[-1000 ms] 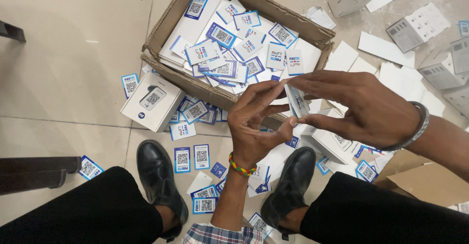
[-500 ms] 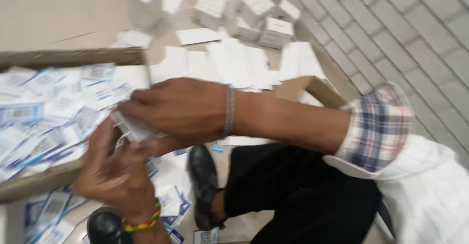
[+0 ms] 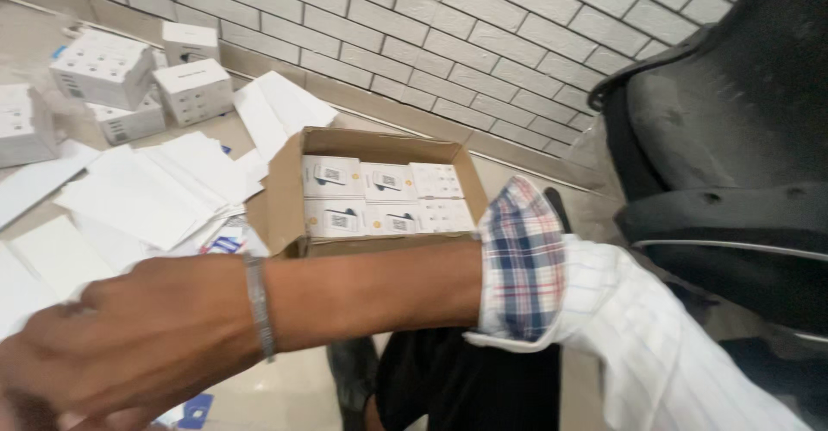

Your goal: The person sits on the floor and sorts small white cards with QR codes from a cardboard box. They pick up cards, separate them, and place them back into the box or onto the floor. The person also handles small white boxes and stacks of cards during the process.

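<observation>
In the head view your right hand [image 3: 121, 345] fills the lower left corner, back of the hand up, knuckles toward the left edge, a metal bangle [image 3: 259, 308] round the wrist. Its fingers curl down and out of the picture, so you cannot tell whether they clasp anything or how wide they stand. The forearm runs level from left to right across the picture, ending in a turned-back plaid cuff [image 3: 520, 263] on a white sleeve [image 3: 655, 362]. Your left hand is not in view.

Just behind the forearm sits an open cardboard box [image 3: 285, 198], its long side running left to right, mouth up, packed with two rows of small white cartons [image 3: 386, 198] lying flat. Left of it, flat white sheets [image 3: 164, 194] lie fanned on the beige tiled floor [image 3: 285, 396], and closed white boxes [image 3: 194, 86] stand stacked near the wall. That wall [image 3: 448, 43] is pale brick-pattern tile. A black chair [image 3: 724, 146] stands at the right
</observation>
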